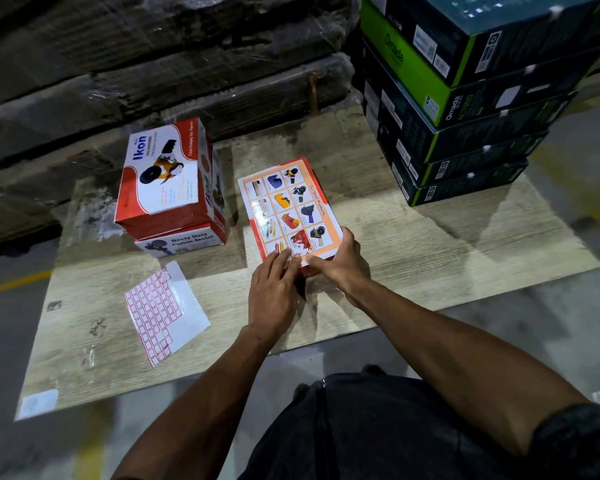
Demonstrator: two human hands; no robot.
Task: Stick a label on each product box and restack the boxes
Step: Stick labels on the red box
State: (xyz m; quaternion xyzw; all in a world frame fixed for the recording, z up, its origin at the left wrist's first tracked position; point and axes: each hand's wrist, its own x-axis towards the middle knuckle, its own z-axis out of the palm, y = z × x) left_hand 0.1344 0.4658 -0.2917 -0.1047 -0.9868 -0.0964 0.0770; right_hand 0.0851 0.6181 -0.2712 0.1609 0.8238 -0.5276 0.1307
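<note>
A pale wood-grain board (413, 244) lies on the grey floor and fills the middle of the frame. At lower left of centre on the board sits a label sheet (165, 311), a grid of red-bordered stickers with part of its backing bare along the right side. Above it, at centre left, stands a stack (172, 188) of two red-and-white boxes; the top one reads "Ikon" and sits slightly askew on the lower one, which reads "Heavy Duty Carton Sealer". Behind the stack, across the upper left of the frame, runs a wall of dark, plastic-wrapped cartons (160, 57).

Just right of the stack, apart from it, a third box (288, 206) lies flat in the centre of the frame, its printed grid of product pictures facing up. The left hand (274, 289) comes in from below with its fingers straight, the fingertips pressing on the near edge of the box top. The right hand (340, 263) grips the box's near right corner, fingers curled around the side and thumb lying along the near edge. Whether a label is under the left fingertips cannot be told.

At upper right a tall pile of dark green "Omada" boxes (465, 98) stands on the far right corner of the board
</note>
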